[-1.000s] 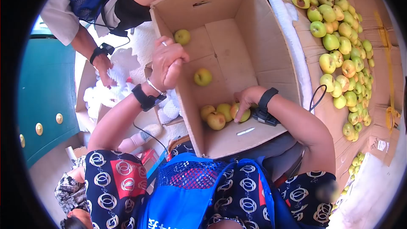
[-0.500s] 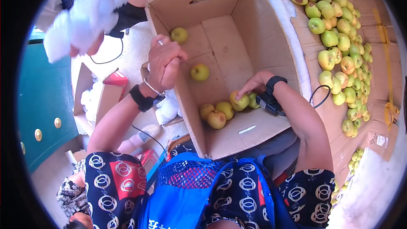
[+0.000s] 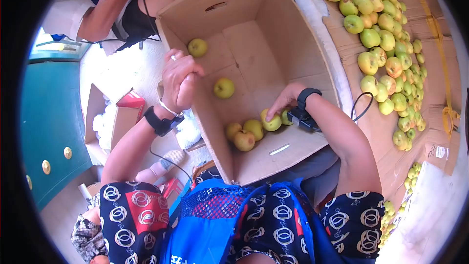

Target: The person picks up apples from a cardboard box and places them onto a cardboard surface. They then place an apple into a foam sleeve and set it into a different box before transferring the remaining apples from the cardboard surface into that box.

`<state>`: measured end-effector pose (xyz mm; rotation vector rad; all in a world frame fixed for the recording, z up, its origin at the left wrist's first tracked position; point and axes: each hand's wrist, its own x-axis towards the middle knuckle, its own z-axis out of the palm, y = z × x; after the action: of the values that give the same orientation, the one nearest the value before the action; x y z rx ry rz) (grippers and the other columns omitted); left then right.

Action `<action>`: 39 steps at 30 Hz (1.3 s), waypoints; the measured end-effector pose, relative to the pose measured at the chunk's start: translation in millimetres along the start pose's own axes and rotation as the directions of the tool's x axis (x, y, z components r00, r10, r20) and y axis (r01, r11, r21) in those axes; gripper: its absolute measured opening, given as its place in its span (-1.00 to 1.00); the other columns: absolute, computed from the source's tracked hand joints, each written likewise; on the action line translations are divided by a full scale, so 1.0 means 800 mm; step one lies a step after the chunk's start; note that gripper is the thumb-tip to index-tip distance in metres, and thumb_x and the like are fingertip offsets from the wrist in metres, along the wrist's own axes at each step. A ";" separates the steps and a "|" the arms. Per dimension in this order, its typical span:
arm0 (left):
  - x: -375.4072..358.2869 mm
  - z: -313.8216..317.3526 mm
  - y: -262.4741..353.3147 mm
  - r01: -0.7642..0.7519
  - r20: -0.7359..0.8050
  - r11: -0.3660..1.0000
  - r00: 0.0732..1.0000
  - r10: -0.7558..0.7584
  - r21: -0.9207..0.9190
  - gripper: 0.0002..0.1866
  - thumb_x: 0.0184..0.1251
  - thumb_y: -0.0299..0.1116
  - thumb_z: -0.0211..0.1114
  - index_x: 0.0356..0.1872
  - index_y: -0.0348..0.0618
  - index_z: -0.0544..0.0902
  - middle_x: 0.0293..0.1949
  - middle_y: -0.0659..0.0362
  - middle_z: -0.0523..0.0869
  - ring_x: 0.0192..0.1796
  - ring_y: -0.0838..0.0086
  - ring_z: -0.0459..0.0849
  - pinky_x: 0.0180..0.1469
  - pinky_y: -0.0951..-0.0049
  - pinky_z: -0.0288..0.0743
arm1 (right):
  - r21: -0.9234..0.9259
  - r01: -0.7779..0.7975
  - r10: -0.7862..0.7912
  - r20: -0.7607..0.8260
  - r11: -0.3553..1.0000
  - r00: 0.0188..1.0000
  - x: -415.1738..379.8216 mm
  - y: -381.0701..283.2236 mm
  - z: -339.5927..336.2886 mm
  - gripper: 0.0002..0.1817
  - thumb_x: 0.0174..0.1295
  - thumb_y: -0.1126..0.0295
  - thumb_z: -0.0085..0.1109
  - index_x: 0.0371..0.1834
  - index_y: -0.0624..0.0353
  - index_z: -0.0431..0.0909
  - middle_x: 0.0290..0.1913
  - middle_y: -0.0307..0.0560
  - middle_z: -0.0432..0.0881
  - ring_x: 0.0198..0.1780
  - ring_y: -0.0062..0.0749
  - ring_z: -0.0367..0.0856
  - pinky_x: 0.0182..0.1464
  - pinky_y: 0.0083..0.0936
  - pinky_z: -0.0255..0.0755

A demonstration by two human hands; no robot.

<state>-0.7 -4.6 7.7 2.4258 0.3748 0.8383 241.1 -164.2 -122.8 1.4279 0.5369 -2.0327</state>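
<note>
A cardboard box stands open in front of me, tilted in view, with several yellow-green apples inside. My left hand is closed in a fist over the box's left rim; what its fingers hold, if anything, is hidden. Low in the box, my right hand curls over an apple, fingertips against its top. Beside that apple are another apple and a browned apple. Farther up the box floor lie two single apples, one in the middle and one by the left wall.
Many apples lie on cardboard to the right. At left, a small carton holds white foam nets, near a teal cabinet. Another person's arm is at upper left. A black cable loops by my right wrist.
The view has shifted slightly, so the box appears farther left. The other person's white bundle has left view, and their bare arm shows instead. My hands keep nearly the same places on the box and apple.
</note>
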 end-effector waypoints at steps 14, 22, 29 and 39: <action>0.007 0.000 0.011 -0.012 -0.025 1.000 1.000 0.013 0.019 -0.81 -0.10 -0.29 -0.10 -0.70 -0.16 0.38 -0.70 0.15 0.28 -0.55 0.27 0.28 -0.16 0.27 0.17 | -0.424 0.125 -0.208 -0.154 0.897 0.966 -0.077 -0.022 0.049 -0.03 -0.51 -0.17 0.46 0.06 0.19 0.46 0.11 -0.02 0.46 0.00 -0.25 0.49 0.05 -0.39 0.35; 0.006 0.005 0.014 -0.006 -0.021 0.999 1.000 0.007 0.034 -0.78 -0.06 -0.26 -0.12 -0.71 -0.14 0.38 -0.71 0.15 0.28 -0.55 0.28 0.28 -0.16 0.27 0.17 | -0.339 0.124 -0.183 -0.148 0.932 0.972 -0.058 -0.010 0.049 -0.02 -0.47 -0.17 0.47 0.09 0.16 0.43 0.14 -0.06 0.44 0.06 -0.35 0.45 0.08 -0.42 0.32; 0.004 0.003 0.012 0.000 -0.025 0.999 1.000 0.001 0.044 -0.79 -0.09 -0.27 -0.11 -0.71 -0.14 0.39 -0.72 0.17 0.28 -0.56 0.29 0.29 -0.15 0.28 0.18 | -0.447 0.070 -0.092 -0.029 0.892 0.995 -0.052 -0.029 0.055 0.00 -0.45 -0.17 0.49 0.13 0.16 0.39 0.16 -0.10 0.41 0.08 -0.34 0.42 0.12 -0.43 0.29; 0.007 0.004 0.017 -0.021 -0.043 0.999 0.999 0.022 0.028 -0.82 -0.13 -0.31 -0.10 -0.72 -0.15 0.39 -0.73 0.17 0.28 -0.58 0.31 0.29 -0.15 0.29 0.18 | -0.339 0.095 -0.129 -0.080 0.936 0.988 -0.027 -0.012 0.038 0.08 -0.53 -0.16 0.51 0.14 0.27 0.37 0.21 0.04 0.35 0.12 -0.29 0.41 0.14 -0.40 0.29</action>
<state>6.9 -14.5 15.7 2.4446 0.3795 0.9014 218.6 -171.0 -91.7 1.3199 0.9781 -1.8494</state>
